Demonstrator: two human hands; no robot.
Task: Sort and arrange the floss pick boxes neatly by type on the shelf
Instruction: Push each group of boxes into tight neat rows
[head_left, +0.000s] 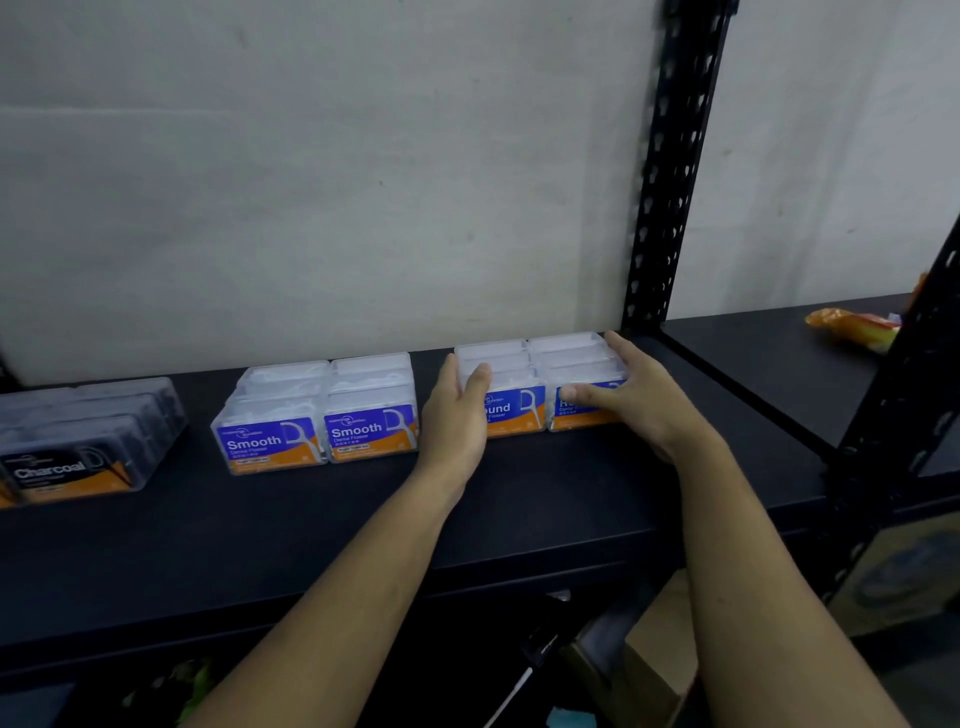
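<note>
Three groups of floss pick boxes stand on the black shelf (519, 499). Dark "Charcoal" boxes (88, 436) are at the far left. Clear "Smooth" boxes (317, 410) with blue and orange labels stand in two rows in the middle. "Round" boxes (540, 379) form two rows at the right. My left hand (457, 415) presses flat against the left side of the Round group, thumb on the front box. My right hand (634, 400) cups the group's right side and front corner, fingers spread over a label. Neither hand lifts a box.
A black perforated upright post (670, 171) rises just behind the Round boxes. An orange packet (852, 327) lies on the neighbouring shelf to the right. Cardboard boxes (654, 654) sit below the shelf. A pale wall backs the shelf.
</note>
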